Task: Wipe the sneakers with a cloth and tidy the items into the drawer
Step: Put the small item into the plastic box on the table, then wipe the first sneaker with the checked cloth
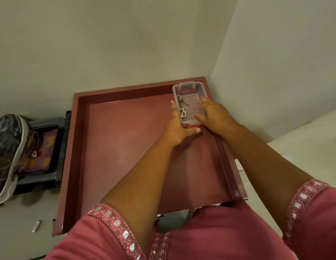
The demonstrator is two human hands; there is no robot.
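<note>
A dark red drawer (114, 139) stands pulled out below me. In its far right corner sits a small clear plastic box (189, 91) with red clips, holding keys (182, 109) on a ring. My left hand (177, 128) grips the box's left side, thumb under its near end. My right hand (213, 115) holds the right side, fingers curled over the rim. A black sneaker (7, 152) with a white sole lies at the far left.
A grey rack (61, 147) left of the drawer holds a multicoloured cloth pouch (41, 151). Walls meet in a corner behind the drawer. A pale surface (304, 152) lies to the right. A metal handle (37, 226) shows at lower left.
</note>
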